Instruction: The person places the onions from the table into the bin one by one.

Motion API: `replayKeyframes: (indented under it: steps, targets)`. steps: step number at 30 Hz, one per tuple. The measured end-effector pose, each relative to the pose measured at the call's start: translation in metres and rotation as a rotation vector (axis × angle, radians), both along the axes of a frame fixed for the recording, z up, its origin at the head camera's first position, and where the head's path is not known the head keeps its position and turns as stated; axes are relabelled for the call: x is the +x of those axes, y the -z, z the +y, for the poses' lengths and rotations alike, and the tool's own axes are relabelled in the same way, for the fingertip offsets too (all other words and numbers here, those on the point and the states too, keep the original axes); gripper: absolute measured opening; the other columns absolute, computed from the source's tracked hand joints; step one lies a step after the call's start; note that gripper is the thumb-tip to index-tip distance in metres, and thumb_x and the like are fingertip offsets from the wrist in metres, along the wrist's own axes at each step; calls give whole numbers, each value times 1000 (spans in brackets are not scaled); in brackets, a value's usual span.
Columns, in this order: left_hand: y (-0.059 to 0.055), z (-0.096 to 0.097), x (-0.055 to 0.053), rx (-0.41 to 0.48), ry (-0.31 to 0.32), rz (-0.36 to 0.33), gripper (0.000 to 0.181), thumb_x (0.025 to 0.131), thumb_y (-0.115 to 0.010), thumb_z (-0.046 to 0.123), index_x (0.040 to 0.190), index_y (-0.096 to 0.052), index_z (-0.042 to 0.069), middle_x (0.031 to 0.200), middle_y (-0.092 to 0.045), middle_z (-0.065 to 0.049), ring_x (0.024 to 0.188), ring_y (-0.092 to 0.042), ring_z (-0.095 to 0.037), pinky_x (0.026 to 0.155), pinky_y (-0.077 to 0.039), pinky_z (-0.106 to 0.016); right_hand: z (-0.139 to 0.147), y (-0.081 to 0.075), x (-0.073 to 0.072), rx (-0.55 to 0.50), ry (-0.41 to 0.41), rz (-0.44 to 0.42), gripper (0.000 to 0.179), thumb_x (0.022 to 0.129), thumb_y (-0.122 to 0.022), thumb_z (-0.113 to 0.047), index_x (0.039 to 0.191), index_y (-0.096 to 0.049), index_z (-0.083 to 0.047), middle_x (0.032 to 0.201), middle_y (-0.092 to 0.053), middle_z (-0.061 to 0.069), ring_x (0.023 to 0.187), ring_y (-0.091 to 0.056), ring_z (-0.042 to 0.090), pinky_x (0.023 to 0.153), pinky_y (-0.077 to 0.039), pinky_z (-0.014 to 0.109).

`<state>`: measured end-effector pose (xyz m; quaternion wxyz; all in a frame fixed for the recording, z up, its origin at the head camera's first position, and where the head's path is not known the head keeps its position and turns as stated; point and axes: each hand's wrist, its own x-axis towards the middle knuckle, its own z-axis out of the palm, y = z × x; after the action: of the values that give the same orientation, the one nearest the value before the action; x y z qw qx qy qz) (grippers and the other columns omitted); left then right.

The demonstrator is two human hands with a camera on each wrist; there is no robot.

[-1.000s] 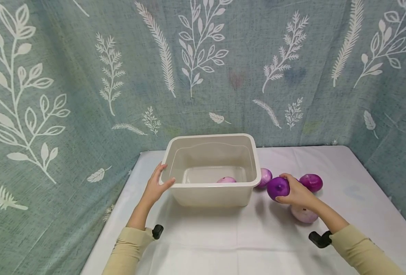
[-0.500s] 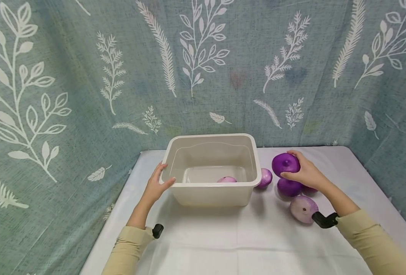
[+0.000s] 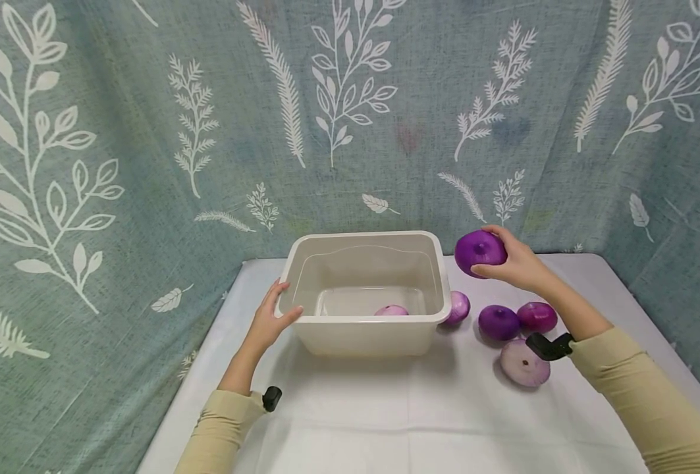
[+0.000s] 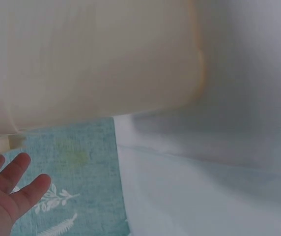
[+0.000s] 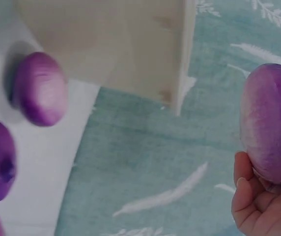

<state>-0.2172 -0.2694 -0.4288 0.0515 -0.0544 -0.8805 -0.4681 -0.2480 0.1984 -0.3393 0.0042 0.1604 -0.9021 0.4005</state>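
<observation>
My right hand [image 3: 515, 263] holds a purple onion [image 3: 480, 253] up in the air, just right of the bin's far right corner. In the right wrist view, the fingers wrap the lower side of that onion [image 5: 269, 123]. My left hand [image 3: 269, 322] grips the near left corner of a beige plastic bin [image 3: 361, 337], thumb over the front rim and fingers at the left rim. Inside the bin lies a pale purple onion [image 3: 392, 310], partly hidden by the front wall. The left wrist view shows the bin's outer wall [image 4: 101, 59] with several fingers beside its rim.
Right of the bin, a light purple onion [image 3: 457, 307] sits close to its wall. Farther right are a dark purple onion [image 3: 500, 322], a magenta onion [image 3: 537, 316] and a pale onion [image 3: 524, 363]. A leaf-patterned curtain [image 3: 397, 131] hangs behind the white-covered table [image 3: 355, 415].
The right hand has lifted the purple onion up from among the others, then left toward the bin. The onions below are uncovered again. The left hand and bin stay put.
</observation>
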Motion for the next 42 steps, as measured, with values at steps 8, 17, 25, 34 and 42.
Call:
replayKeyframes:
  steps: [8, 17, 25, 34, 42]
  targets:
    - [10, -3, -4, -16, 2, 51, 66, 82, -65, 25, 137, -34, 4, 151, -17, -14, 137, -20, -35, 107, -21, -55, -26, -17, -22, 31, -44, 5, 81, 79, -69, -32, 142, -24, -10, 132, -42, 23, 109, -50, 40, 87, -44, 53]
    - [10, -4, -5, -23, -1, 48, 66, 82, -65, 25, 137, -34, 5, 151, -18, -14, 136, -20, -35, 107, -21, -56, -65, -21, -44, 30, -131, 11, 79, 78, -70, -28, 141, -26, -8, 136, -38, 20, 115, -47, 38, 91, -43, 53]
    - [4, -2, -1, 11, 7, 26, 66, 84, -64, 21, 139, -32, 3, 152, -16, -14, 137, -18, -35, 108, -20, -54, -103, -24, -53, 83, -193, 24, 79, 76, -69, -31, 140, -29, -8, 134, -39, 21, 117, -45, 37, 93, -41, 53]
    - [-25, 17, 19, 20, 4, 33, 64, 84, -61, 14, 136, -32, -6, 149, -17, -22, 134, -21, -41, 106, -22, -57, -128, -18, -52, 86, -252, -16, 81, 77, -70, -33, 142, -27, -9, 137, -39, 20, 108, -52, 32, 88, -46, 45]
    - [-24, 16, 20, 25, -1, 31, 64, 83, -61, 14, 136, -31, -6, 150, -16, -22, 135, -18, -40, 107, -19, -56, -124, -16, -51, 89, -275, -6, 78, 81, -67, -32, 143, -26, -10, 137, -39, 19, 91, -58, 28, 78, -48, 41]
